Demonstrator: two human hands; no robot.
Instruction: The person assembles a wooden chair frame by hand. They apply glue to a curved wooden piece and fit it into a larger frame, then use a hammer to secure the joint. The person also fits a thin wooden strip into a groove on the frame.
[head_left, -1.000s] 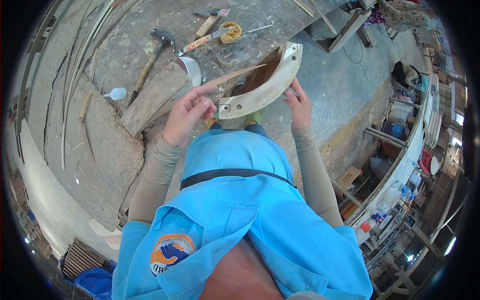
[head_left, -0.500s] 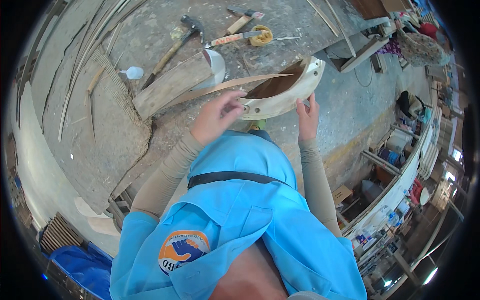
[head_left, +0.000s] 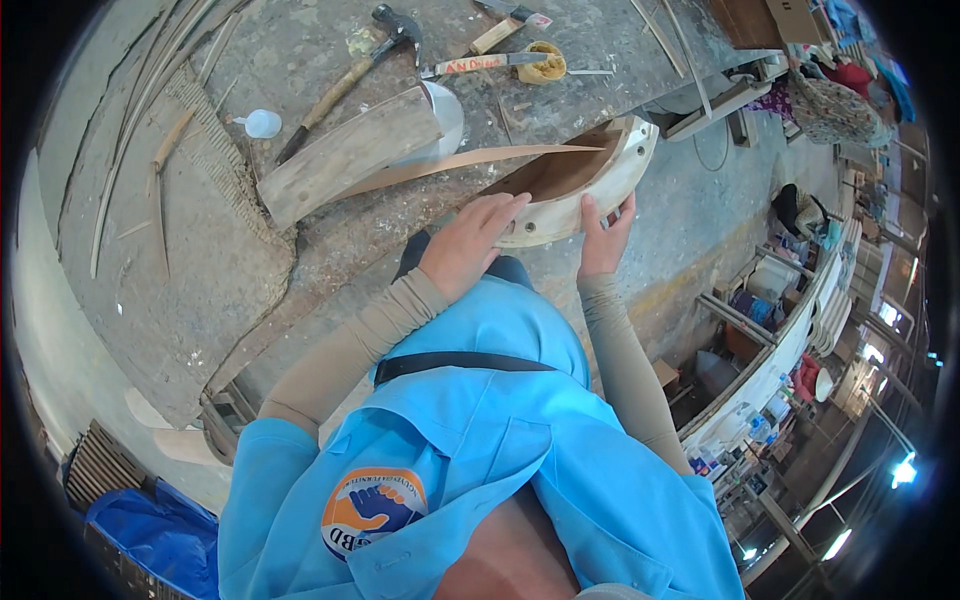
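Observation:
A pale, curved wooden piece (head_left: 575, 214) with a brown hollow inner side and several round holes along its rim lies at the bench's near edge. My right hand (head_left: 606, 238) grips its near outer side, thumb on top. At its left end, my left hand (head_left: 468, 242) has its fingers over the rim and the thumb lower down, closed on the piece. A thin tan wood strip (head_left: 440, 166) runs from under a curved board (head_left: 350, 150) into the hollow of the piece. Behind that board's right end is a white sheet-like thing (head_left: 446, 120).
On the worn workbench (head_left: 200, 310) lie a claw hammer (head_left: 350, 85), a flat tool with a marked handle (head_left: 475, 65), a tub of yellowish paste (head_left: 541, 65), a small white bottle (head_left: 262, 124) and several thin strips (head_left: 125, 120). Another person (head_left: 835, 108) is at the far right.
My left hand has moved right and come down onto the left end of the curved piece. My right hand keeps its grip. The view has shifted slightly.

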